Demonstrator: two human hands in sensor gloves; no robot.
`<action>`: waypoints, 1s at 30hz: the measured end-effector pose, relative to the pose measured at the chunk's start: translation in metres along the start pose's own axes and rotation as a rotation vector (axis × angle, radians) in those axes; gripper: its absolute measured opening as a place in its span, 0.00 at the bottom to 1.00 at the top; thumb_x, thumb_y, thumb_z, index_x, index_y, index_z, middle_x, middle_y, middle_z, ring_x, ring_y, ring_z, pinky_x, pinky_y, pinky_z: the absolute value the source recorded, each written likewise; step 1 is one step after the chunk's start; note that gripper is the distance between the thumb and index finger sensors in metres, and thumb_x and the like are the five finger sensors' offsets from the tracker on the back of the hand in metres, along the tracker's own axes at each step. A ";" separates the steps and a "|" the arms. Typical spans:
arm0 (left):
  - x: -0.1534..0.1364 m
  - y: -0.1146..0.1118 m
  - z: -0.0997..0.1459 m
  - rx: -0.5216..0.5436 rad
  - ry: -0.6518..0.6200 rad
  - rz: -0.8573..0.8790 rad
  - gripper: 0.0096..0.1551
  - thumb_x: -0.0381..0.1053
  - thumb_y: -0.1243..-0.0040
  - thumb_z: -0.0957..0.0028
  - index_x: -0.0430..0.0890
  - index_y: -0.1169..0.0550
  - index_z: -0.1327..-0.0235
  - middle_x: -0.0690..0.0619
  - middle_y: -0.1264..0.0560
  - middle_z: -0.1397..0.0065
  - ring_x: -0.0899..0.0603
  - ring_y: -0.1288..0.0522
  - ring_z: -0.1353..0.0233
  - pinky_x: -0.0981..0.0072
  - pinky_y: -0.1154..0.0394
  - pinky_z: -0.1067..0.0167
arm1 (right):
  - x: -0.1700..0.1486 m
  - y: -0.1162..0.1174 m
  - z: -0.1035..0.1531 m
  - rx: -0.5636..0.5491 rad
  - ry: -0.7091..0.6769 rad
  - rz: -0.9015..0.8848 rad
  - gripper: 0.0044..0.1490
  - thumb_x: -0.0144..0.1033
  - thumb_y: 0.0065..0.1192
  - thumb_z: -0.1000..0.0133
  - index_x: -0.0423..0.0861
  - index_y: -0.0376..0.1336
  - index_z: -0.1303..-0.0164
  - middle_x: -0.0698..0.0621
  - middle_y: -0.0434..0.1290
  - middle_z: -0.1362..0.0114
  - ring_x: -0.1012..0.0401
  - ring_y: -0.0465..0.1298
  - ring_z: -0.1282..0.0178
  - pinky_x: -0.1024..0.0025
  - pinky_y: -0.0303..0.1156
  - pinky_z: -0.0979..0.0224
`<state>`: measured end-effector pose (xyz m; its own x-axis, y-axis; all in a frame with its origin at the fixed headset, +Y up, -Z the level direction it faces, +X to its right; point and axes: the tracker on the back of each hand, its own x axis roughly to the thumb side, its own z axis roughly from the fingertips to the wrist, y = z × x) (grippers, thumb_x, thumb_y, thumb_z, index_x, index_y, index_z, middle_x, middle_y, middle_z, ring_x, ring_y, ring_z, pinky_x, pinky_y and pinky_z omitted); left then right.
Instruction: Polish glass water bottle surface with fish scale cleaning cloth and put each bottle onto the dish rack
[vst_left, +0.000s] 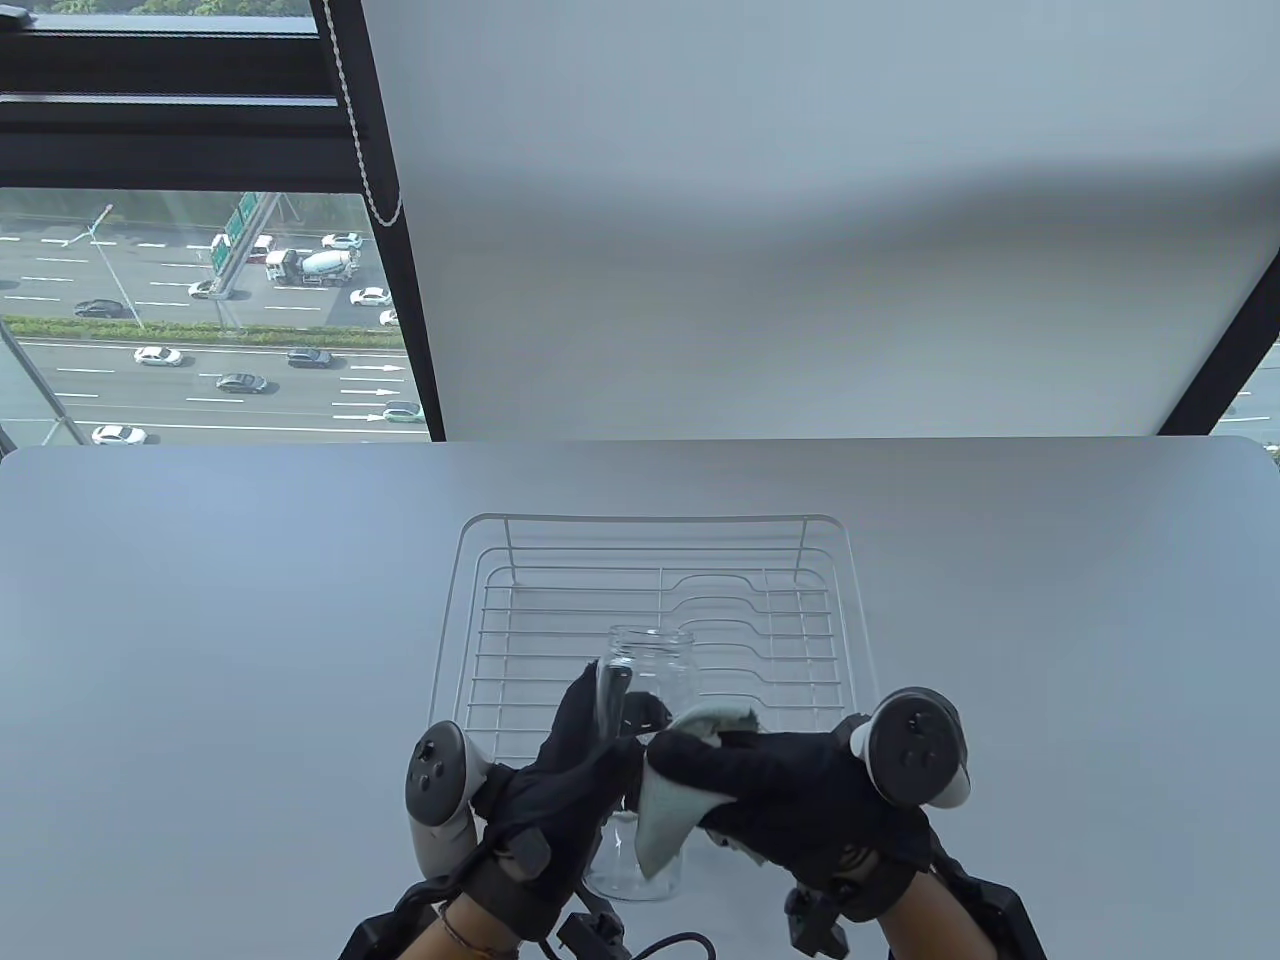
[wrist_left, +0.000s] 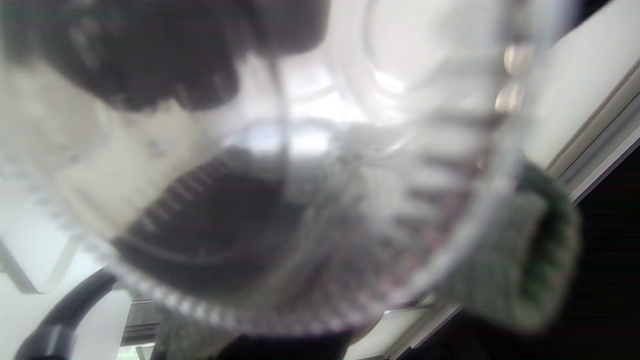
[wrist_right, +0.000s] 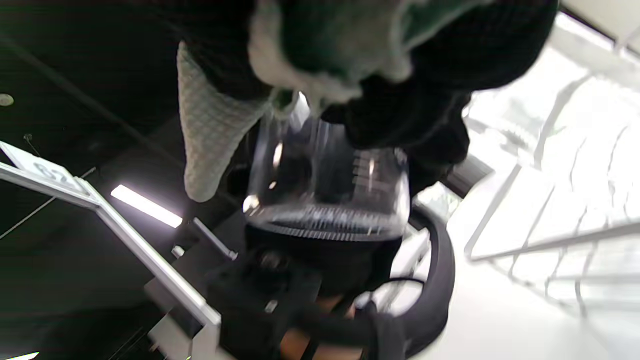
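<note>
one clear glass bottle (vst_left: 648, 700) is held above the grey surface (vst_left: 220, 620), just in front of the near edge of a white wire dish rack (vst_left: 655, 620). the rack carries no bottle yet, so by these views nothing has been put away; the polishing step looks to be in hand, and placing the bottle on the rack is left to do. no other bottle is in view.

the left hand (vst_left: 560, 790), in a black glove, is curled round the left side of the bottle and grips it, mouth pointing away from the person. the right hand (vst_left: 790, 790), also gloved, is closed on a pale grey-green fish scale cloth (vst_left: 665, 800), pressing it against the right side of the glass; a flap of cloth hangs down below the fingers. the right wrist view shows the ribbed base of the bottle and the cloth's fine scale pattern. the left wrist view is blurred, with glass filling the frame.
</note>
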<state>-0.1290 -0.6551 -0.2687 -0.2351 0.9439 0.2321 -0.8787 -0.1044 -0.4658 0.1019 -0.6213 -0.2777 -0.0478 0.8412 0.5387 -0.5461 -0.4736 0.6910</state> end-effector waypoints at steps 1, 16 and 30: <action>0.001 0.000 0.000 -0.001 0.002 -0.008 0.61 0.74 0.42 0.43 0.38 0.56 0.20 0.34 0.43 0.23 0.27 0.24 0.39 0.37 0.22 0.45 | -0.001 0.001 -0.001 0.011 -0.002 -0.023 0.31 0.48 0.67 0.40 0.72 0.59 0.27 0.42 0.76 0.49 0.55 0.82 0.59 0.61 0.80 0.56; 0.002 -0.004 0.001 -0.012 -0.004 -0.002 0.61 0.74 0.43 0.43 0.38 0.56 0.20 0.34 0.43 0.23 0.27 0.24 0.38 0.38 0.22 0.45 | -0.001 -0.009 0.003 -0.093 -0.035 -0.013 0.31 0.48 0.66 0.40 0.72 0.59 0.27 0.41 0.78 0.49 0.54 0.82 0.60 0.60 0.79 0.57; 0.002 -0.001 0.001 -0.022 0.011 -0.007 0.61 0.74 0.43 0.42 0.38 0.57 0.20 0.34 0.43 0.23 0.27 0.24 0.38 0.38 0.22 0.44 | -0.008 -0.009 0.003 -0.179 -0.031 -0.035 0.32 0.49 0.64 0.39 0.74 0.56 0.26 0.41 0.76 0.47 0.54 0.81 0.59 0.61 0.79 0.56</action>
<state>-0.1286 -0.6530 -0.2670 -0.2237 0.9481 0.2258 -0.8710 -0.0905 -0.4828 0.1097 -0.6240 -0.2868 -0.0014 0.8466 0.5323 -0.6871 -0.3875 0.6146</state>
